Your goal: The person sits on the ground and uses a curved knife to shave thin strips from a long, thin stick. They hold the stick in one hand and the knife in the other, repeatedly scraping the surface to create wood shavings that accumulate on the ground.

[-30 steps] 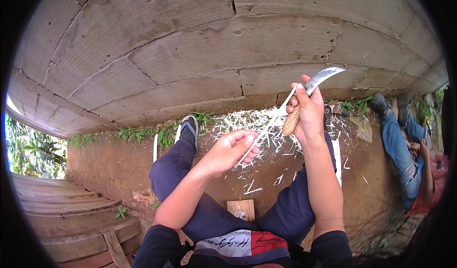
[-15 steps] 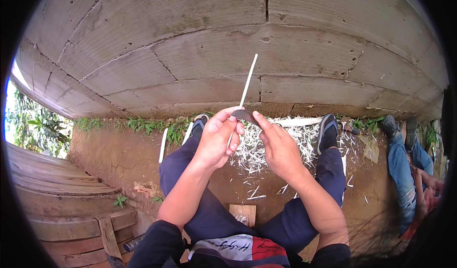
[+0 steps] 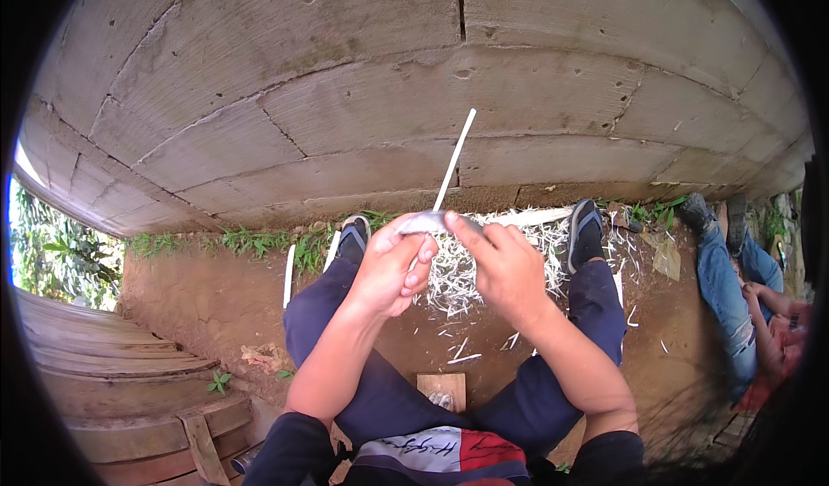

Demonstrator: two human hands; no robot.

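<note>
the left hand (image 3: 389,266) is pinching the thin white stick (image 3: 455,159) above the shavings pile (image 3: 462,270), while the right hand (image 3: 505,266) is closing its fingers on what looks like a blade (image 3: 427,222); shaving seems underway, and the next stroke needs a steady grip.

There are no packages, signs or screens here. The only printed thing is a label-like band (image 3: 440,450) across the shirt at the bottom edge: a wide strip, white on its left part and red on its right part, with dark writing on the white. It sits between the two forearms, on dark cloth.
</note>
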